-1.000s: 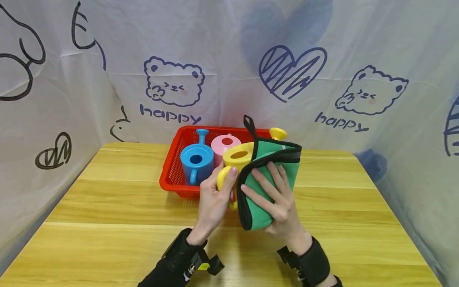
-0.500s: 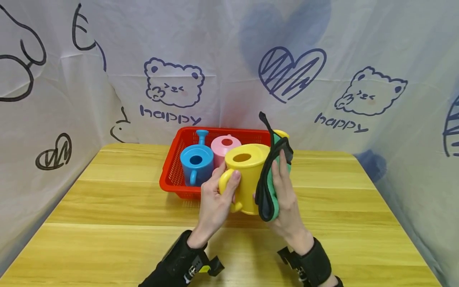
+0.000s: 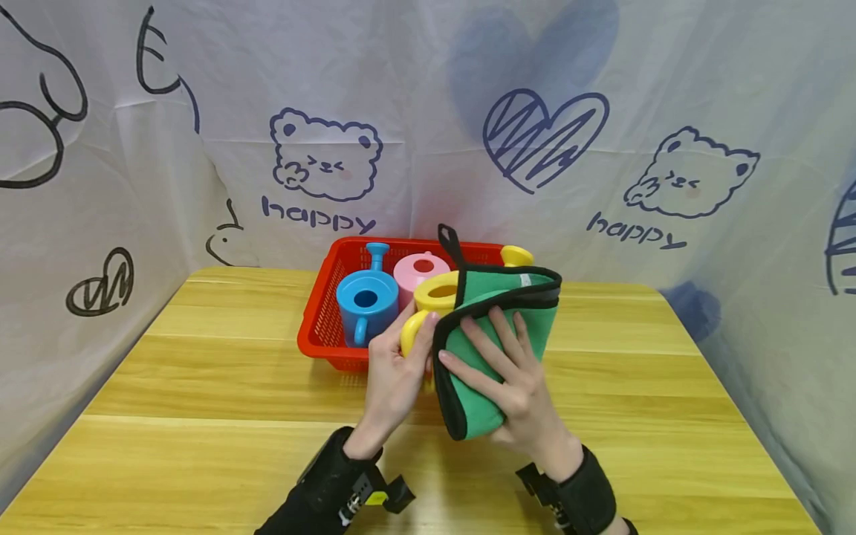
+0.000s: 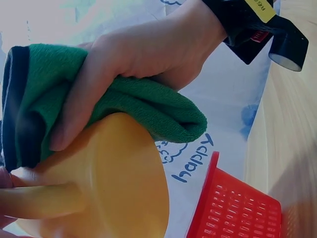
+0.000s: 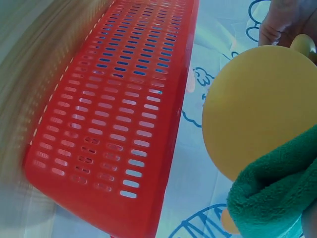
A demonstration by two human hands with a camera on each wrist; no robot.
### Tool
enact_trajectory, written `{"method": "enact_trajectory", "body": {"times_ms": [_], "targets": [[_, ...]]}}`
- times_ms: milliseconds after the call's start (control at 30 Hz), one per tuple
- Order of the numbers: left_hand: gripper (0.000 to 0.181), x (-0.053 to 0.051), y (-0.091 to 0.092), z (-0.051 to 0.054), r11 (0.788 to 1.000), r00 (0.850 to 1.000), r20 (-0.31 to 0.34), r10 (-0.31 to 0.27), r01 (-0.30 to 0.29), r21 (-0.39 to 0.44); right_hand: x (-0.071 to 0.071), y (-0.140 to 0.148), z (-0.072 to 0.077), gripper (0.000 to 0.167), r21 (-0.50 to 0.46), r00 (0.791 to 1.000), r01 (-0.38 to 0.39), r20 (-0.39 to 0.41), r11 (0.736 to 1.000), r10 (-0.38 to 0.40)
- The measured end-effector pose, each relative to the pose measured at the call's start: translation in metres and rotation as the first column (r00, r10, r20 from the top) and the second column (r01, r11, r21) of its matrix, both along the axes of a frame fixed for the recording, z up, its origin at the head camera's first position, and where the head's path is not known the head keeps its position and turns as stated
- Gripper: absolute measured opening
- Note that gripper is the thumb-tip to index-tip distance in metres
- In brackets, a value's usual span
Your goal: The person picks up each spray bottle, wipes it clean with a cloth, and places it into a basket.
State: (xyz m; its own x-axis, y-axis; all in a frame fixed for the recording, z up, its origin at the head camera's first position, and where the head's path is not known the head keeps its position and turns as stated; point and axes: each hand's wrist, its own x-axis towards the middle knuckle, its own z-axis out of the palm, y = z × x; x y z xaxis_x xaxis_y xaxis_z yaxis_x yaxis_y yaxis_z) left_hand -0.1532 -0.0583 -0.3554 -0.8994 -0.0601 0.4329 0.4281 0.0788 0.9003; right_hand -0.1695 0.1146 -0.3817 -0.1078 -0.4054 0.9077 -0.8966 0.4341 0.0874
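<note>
A yellow watering can (image 4: pixel 131 178) is held tilted in front of the basket, and its spout head (image 3: pixel 517 256) shows behind the cloth. My left hand (image 3: pixel 389 383) grips the can's handle. With my right hand (image 3: pixel 524 390) I hold a folded green cloth (image 3: pixel 478 416), edged in black and with a hanging loop, against the can's side. Its fingers spread over the cloth in the head view; the left wrist view shows the thumb at the can's wall. Most of the can's body is hidden by the cloth from above. The right wrist view shows its round base.
Just behind the hands, a red plastic basket (image 3: pixel 310 327) stands on the wooden table (image 3: pixel 200 446). Inside it are a blue watering can (image 3: pixel 384 319) and a pink watering can (image 3: pixel 404 271). A drawn-on white curtain (image 3: pixel 428 111) hangs behind the table.
The cloth swung round to the can's right side, baring its front, then came back across the front with my right hand. My left hand keeps its grip on the handle.
</note>
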Motion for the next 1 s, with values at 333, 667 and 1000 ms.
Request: {"method": "enact_trajectory", "body": {"times_ms": [333, 667, 1000], "targets": [[0.033, 0.004, -0.001, 0.003, 1.000, 1.000, -0.027, 0.001, 0.000, 0.007, 0.000, 0.001, 0.003, 0.074, -0.175, 0.981, 0.016, 0.193, 0.984, 0.018], [0.033, 0.003, -0.003, 0.005, 0.999, 0.998, -0.046, 0.033, -0.033, 0.002, 0.009, 0.002, 0.004, 0.065, -0.096, 0.900, 0.239, 0.395, 0.966, -0.183], [0.028, 0.002, -0.004, 0.005, 0.999, 0.999, -0.031, 0.038, -0.038, 0.005, 0.009, -0.002, 0.003, 0.055, -0.091, 0.934, 0.124, 0.347, 0.988, -0.085]]}}
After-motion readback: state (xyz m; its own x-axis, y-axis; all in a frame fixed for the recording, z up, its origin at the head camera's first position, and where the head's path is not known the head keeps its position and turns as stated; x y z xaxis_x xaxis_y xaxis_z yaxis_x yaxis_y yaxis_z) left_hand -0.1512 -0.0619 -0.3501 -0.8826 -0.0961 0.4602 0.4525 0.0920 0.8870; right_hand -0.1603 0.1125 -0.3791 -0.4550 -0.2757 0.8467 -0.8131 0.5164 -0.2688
